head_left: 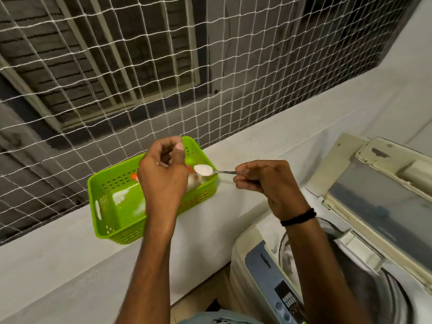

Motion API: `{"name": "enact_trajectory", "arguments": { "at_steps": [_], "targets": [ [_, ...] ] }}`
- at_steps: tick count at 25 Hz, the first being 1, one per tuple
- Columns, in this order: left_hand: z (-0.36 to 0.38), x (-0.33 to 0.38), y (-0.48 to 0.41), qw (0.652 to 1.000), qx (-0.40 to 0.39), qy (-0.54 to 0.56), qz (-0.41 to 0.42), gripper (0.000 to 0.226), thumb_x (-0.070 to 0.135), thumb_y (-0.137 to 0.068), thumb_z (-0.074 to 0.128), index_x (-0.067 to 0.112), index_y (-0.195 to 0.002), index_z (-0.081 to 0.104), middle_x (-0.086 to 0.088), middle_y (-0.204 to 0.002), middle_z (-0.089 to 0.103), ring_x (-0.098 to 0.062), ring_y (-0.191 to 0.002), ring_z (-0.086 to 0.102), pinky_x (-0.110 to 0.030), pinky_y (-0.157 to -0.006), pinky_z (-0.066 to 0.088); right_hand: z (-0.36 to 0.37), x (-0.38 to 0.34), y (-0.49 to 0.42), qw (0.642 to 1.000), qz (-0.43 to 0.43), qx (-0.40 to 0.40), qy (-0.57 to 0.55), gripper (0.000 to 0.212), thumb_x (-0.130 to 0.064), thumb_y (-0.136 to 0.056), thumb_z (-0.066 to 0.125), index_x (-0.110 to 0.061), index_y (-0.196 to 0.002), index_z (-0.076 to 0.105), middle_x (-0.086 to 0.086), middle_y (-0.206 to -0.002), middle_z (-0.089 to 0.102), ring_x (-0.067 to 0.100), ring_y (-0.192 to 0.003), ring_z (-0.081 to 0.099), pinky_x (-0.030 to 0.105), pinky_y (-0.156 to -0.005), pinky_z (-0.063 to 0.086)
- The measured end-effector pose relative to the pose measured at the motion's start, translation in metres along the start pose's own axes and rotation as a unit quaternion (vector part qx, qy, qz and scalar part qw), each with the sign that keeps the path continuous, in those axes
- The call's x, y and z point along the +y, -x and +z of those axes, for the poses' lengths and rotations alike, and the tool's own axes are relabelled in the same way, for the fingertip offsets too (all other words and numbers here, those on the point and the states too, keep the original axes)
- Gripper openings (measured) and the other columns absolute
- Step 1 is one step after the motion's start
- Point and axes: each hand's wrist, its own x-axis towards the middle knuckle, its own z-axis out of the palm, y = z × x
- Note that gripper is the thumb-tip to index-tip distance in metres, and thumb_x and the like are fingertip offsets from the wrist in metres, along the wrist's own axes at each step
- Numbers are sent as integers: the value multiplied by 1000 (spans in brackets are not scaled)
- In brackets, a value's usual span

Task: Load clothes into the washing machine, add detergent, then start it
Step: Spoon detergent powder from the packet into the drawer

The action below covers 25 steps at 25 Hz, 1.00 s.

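Detergent sits as a small white heap in the bowl of a metal spoon, near the middle of the frame. The right hand pinches the thin end of the spoon with its fingertips, and the other fingers are curled in. The powder is at the far end of the spoon, to the left of that hand and a little apart from it.

Just left of the powder is the left hand. Its fingers are curled and its thumb points up. It is not clear if this hand holds anything, because the back of the hand hides what is under it.

Both the left hand and the spoon bowl hang over a bright green basket with little holes in its sides. Inside the basket, partly hidden by the left hand, is a white and orange packet. The basket stands on a grey ledge that runs from the lower left up to the right.

A black band goes round the right wrist.

In the lower right of the frame is the washing machine. Its lid is folded up and open. The round tub below the right arm looks dark and blurry, so what is inside cannot be made out.

A white net fills the upper left, behind the ledge.
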Motion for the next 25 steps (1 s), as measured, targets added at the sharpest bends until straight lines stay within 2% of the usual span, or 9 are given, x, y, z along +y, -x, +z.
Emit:
{"name": "enact_trajectory", "arguments": {
  "at_steps": [4, 9, 12, 15, 18, 22, 25],
  "targets": [
    [44, 3, 18, 998, -58, 28, -4, 7, 25, -91, 65, 25, -93, 72, 9, -84, 71, -6, -76, 62, -34, -79, 55, -47, -1, 17, 998, -4, 57, 5, 20, 14, -85, 53, 11, -88, 73, 31, -81, 71, 38, -75, 73, 35, -73, 62],
    [110, -1, 56, 983, -175, 30, -38, 8, 28, -93, 65, 28, -87, 71, 4, -85, 73, -11, -78, 64, -28, -78, 52, -118, 8, 41, 989, 13, 150, -16, 17, 13, -86, 57, 8, -87, 73, 27, -79, 73, 34, -73, 73, 32, -71, 62],
    [151, -9, 84, 964, -255, 36, -69, 13, 36, -92, 64, 26, -93, 73, -1, -89, 74, -22, -88, 69, -39, -85, 56, -164, 23, 55, 978, 18, 208, -21, 15, 11, -87, 58, 9, -90, 72, 25, -80, 73, 31, -74, 73, 31, -71, 61],
    [191, -16, 117, 936, -333, 58, -99, 21, 45, -87, 64, 27, -93, 74, 0, -95, 75, -22, -95, 71, -46, -92, 56, -213, 43, 71, 964, 16, 263, -43, 16, 11, -86, 58, 6, -87, 73, 23, -80, 73, 32, -76, 73, 31, -72, 61],
    [234, -27, 152, 908, -380, 71, -162, 13, 42, -86, 65, 32, -83, 73, 3, -88, 76, -24, -92, 72, -45, -89, 58, -261, 64, 84, 945, 26, 319, -71, 17, 13, -86, 56, 8, -86, 72, 26, -84, 72, 35, -79, 72, 36, -77, 62],
    [293, -53, 195, 872, -412, 50, -261, 19, 38, -87, 65, 24, -78, 72, 2, -76, 73, -19, -76, 69, -37, -81, 57, -318, 100, 89, 922, 36, 375, -92, 23, 15, -86, 56, 2, -77, 74, 25, -82, 71, 30, -73, 71, 33, -75, 62],
    [330, -79, 226, 822, -426, 28, -376, 26, 31, -90, 65, 18, -68, 63, 0, -69, 65, -24, -74, 57, -31, -64, 48, -355, 133, 86, 905, 59, 406, -108, 26, 15, -85, 57, -1, -73, 74, 22, -83, 71, 27, -75, 71, 30, -73, 61]
  ]
}}
